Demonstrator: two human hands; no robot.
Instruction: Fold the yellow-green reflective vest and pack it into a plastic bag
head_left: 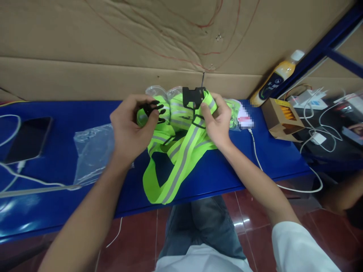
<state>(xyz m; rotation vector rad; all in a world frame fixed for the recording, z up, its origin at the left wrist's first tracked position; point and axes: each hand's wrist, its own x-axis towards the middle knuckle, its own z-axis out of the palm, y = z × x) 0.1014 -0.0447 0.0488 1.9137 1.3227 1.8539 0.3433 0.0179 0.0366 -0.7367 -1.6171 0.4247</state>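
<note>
A neon-green reflective strap (181, 168) with a grey centre stripe hangs in a loop between my hands, over the front part of the blue table. My left hand (132, 126) pinches the black pronged half of a side-release buckle (154, 109). The socket half of the buckle (193, 97) stands at my right hand (218, 121), whose thumb and fingers are closed on the strap just beside it. The two buckle halves are apart. Behind them lie bundled green reflective straps (180, 113) in clear plastic bags, partly hidden by my hands.
An empty-looking clear plastic bag (93, 153) lies left of my left hand, near a dark phone (30, 138) on a white cable. At right are a juice bottle (275, 81), an open cardboard box (280, 121) and white cables. A cardboard panel (113, 41) rises behind the table (227, 170).
</note>
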